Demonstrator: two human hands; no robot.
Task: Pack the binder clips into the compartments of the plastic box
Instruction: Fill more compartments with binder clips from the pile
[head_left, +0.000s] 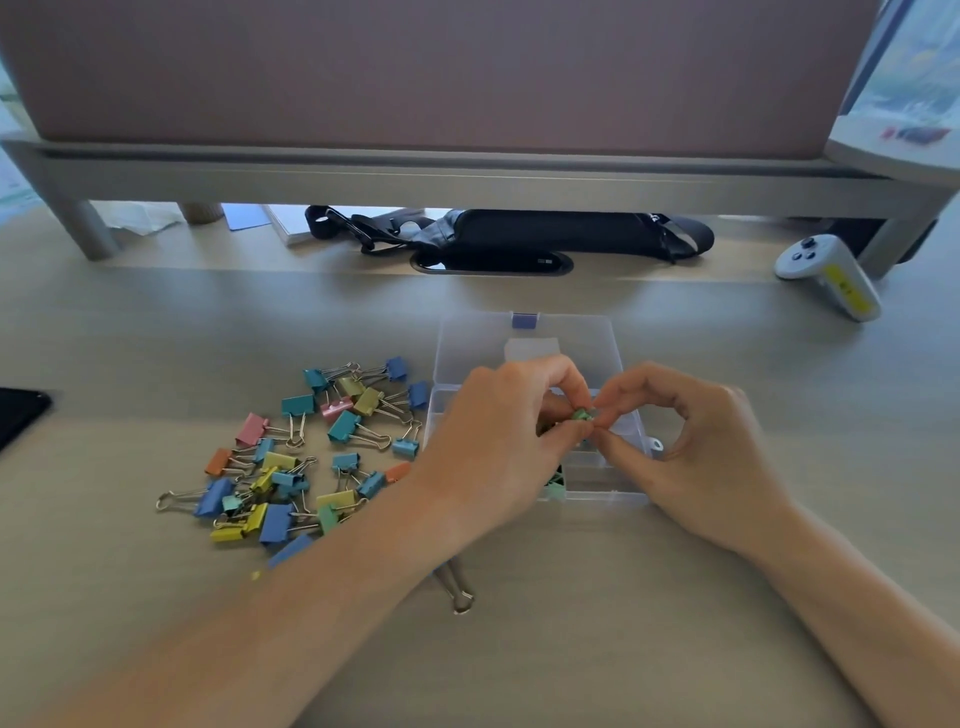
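A clear plastic box (597, 364) lies open on the desk, its lid folded back with a blue latch at the far edge. Above its compartments my left hand (498, 441) and my right hand (696, 441) both pinch one small green binder clip (583, 414) between their fingertips. A green clip (556, 486) lies in a near compartment, partly hidden by my left hand. A pile of binder clips (301, 457) in blue, teal, yellow, pink and orange lies left of the box. One clip's wire handle (460, 592) sticks out under my left forearm.
A monitor stand (467, 176) crosses the back of the desk, with a black bag (545, 234) under it. A white controller (831, 275) lies at the back right. A black object (18, 415) sits at the left edge.
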